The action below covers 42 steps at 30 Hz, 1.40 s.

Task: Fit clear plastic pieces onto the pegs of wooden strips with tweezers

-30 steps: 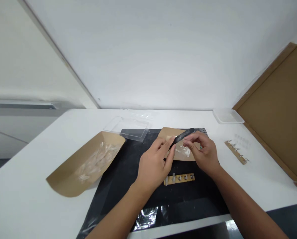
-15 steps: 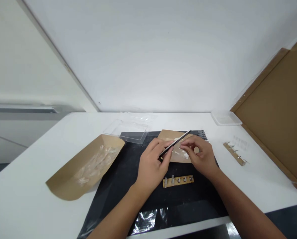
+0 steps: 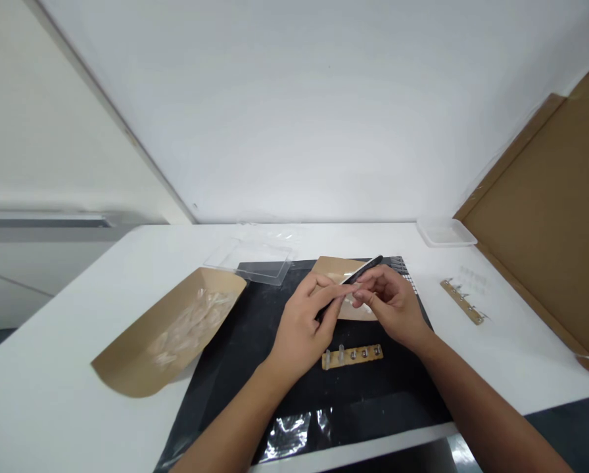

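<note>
My left hand (image 3: 304, 318) is closed round a slim black tool (image 3: 372, 263) with a pale edge, which slants up to the right; its kind is unclear. The left index finger stretches out to meet the fingertips of my right hand (image 3: 393, 305). Those fingers are pinched together, and whatever tiny piece they may hold is hidden. Below both hands lies a small tan strip (image 3: 358, 355) with a row of round metal fittings and clear upright pieces at its left end. Behind the hands is a brown paper tray (image 3: 327, 266) with small clear bits.
A larger brown paper tray (image 3: 127, 355) holding clear plastic pieces stands at left. Behind the black mat (image 3: 255, 328) is a clear plastic lid (image 3: 262, 263). A second tan strip (image 3: 462, 302), a shallow clear container (image 3: 446, 234) and a cardboard box (image 3: 545, 217) are at right.
My right fingertips have come left and now meet my left index finger, which has straightened out. The black tool has rolled slightly in my left hand.
</note>
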Each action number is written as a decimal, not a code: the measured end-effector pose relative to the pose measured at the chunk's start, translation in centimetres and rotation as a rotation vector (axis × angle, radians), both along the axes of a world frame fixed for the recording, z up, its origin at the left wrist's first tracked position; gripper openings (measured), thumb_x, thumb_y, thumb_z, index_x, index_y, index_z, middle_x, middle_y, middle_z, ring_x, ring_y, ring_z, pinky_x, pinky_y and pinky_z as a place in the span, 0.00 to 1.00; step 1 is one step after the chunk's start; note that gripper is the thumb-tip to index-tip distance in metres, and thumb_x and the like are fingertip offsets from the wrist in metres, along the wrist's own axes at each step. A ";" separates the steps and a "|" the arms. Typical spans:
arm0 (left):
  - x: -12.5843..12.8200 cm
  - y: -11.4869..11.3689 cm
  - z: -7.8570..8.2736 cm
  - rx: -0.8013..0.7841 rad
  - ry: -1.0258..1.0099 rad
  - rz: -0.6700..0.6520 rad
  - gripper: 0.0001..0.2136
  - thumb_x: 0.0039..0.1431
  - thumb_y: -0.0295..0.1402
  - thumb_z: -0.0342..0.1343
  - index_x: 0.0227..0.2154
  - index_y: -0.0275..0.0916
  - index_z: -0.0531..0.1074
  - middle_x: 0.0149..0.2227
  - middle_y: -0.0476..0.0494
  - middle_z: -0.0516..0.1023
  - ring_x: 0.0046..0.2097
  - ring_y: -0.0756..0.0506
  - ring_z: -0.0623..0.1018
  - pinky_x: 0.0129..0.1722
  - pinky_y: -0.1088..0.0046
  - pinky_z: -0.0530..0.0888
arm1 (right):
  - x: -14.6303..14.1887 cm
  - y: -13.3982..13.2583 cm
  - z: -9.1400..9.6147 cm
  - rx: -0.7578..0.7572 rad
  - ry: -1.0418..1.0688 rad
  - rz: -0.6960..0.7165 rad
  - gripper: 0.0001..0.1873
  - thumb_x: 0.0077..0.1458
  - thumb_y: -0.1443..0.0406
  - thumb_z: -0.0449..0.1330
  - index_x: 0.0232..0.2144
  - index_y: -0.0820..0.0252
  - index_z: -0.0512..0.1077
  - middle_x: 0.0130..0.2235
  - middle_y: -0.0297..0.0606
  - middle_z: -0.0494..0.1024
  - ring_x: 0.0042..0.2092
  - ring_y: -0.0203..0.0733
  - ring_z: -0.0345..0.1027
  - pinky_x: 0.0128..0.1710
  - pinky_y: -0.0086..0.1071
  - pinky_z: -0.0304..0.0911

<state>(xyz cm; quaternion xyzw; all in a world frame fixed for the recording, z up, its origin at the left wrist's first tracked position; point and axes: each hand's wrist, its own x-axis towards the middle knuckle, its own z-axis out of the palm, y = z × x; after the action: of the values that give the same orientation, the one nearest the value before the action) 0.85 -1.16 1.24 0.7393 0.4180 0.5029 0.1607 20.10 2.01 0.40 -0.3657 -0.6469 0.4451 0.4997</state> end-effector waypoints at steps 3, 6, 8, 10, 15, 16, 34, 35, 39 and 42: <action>-0.2 -0.1 0.2 -0.044 -0.009 -0.028 0.11 0.71 0.29 0.58 0.49 0.46 0.82 0.42 0.46 0.75 0.30 0.53 0.76 0.31 0.75 0.79 | 0.0 0.1 0.4 -0.065 0.080 0.085 0.13 0.59 0.55 0.71 0.38 0.54 0.74 0.30 0.30 0.80 0.31 0.39 0.80 0.34 0.34 0.75; -0.5 -0.1 -0.1 -0.046 -0.024 -0.045 0.09 0.70 0.30 0.60 0.48 0.45 0.82 0.42 0.46 0.73 0.25 0.57 0.73 0.24 0.79 0.76 | 0.1 0.3 0.5 -0.106 0.097 0.134 0.15 0.57 0.54 0.73 0.36 0.54 0.74 0.29 0.30 0.80 0.31 0.39 0.79 0.34 0.35 0.76; -0.7 0.0 -0.4 -0.040 -0.037 -0.042 0.07 0.69 0.30 0.60 0.46 0.44 0.83 0.43 0.46 0.73 0.24 0.58 0.73 0.23 0.81 0.76 | 0.1 0.3 0.4 -0.116 0.087 0.154 0.14 0.57 0.54 0.73 0.34 0.54 0.75 0.30 0.30 0.81 0.31 0.39 0.80 0.35 0.35 0.77; -0.8 0.1 -0.5 -0.045 -0.049 -0.038 0.07 0.70 0.30 0.60 0.43 0.43 0.83 0.43 0.46 0.73 0.23 0.59 0.73 0.21 0.82 0.75 | 0.2 0.4 0.3 -0.088 0.058 0.162 0.11 0.60 0.55 0.71 0.35 0.53 0.76 0.31 0.30 0.81 0.31 0.38 0.79 0.36 0.35 0.76; -0.8 0.1 -0.3 -0.099 -0.043 -0.036 0.06 0.71 0.30 0.58 0.43 0.42 0.81 0.44 0.46 0.72 0.23 0.58 0.72 0.24 0.80 0.76 | 0.7 0.3 0.4 0.163 -0.195 0.074 0.05 0.64 0.57 0.68 0.38 0.51 0.79 0.35 0.33 0.82 0.33 0.38 0.77 0.30 0.32 0.70; -0.7 0.2 -0.3 -0.128 -0.042 -0.037 0.06 0.71 0.31 0.58 0.43 0.42 0.80 0.44 0.47 0.72 0.23 0.58 0.72 0.23 0.79 0.76 | 0.7 0.3 0.5 0.232 -0.246 0.047 0.05 0.63 0.58 0.69 0.38 0.51 0.80 0.37 0.34 0.82 0.35 0.39 0.76 0.29 0.32 0.68; -0.1 0.1 0.2 -0.042 -0.053 -0.050 0.03 0.69 0.30 0.61 0.39 0.42 0.80 0.39 0.46 0.75 0.43 0.47 0.77 0.45 0.69 0.75 | 0.1 -0.3 0.6 -0.016 0.016 0.024 0.11 0.62 0.56 0.69 0.32 0.55 0.79 0.31 0.33 0.82 0.31 0.37 0.76 0.32 0.31 0.70; 0.0 0.0 0.2 -0.042 -0.064 -0.053 0.03 0.69 0.31 0.61 0.39 0.42 0.80 0.40 0.46 0.75 0.43 0.47 0.77 0.45 0.69 0.75 | 0.1 -0.4 0.7 -0.025 0.009 0.031 0.11 0.62 0.55 0.69 0.33 0.55 0.79 0.30 0.32 0.81 0.31 0.37 0.76 0.32 0.31 0.70; 0.2 -0.1 0.2 -0.063 -0.090 -0.047 0.03 0.68 0.31 0.61 0.39 0.42 0.80 0.40 0.46 0.75 0.42 0.47 0.77 0.45 0.68 0.75 | 0.1 -0.7 0.7 -0.020 -0.024 0.046 0.11 0.64 0.56 0.68 0.34 0.56 0.78 0.31 0.33 0.81 0.31 0.36 0.76 0.32 0.31 0.70; 0.3 -0.3 0.2 -0.079 -0.112 -0.042 0.03 0.68 0.31 0.62 0.39 0.42 0.80 0.40 0.46 0.75 0.42 0.47 0.78 0.44 0.68 0.76 | 0.1 -0.8 0.6 0.022 -0.071 0.032 0.09 0.65 0.57 0.66 0.35 0.55 0.79 0.33 0.33 0.81 0.32 0.36 0.76 0.31 0.30 0.69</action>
<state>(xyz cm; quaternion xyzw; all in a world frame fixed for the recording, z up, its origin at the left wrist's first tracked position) 1.11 -1.43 1.45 0.7116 0.4124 0.5231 0.2233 20.23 1.20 1.04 -0.3652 -0.6750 0.4325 0.4731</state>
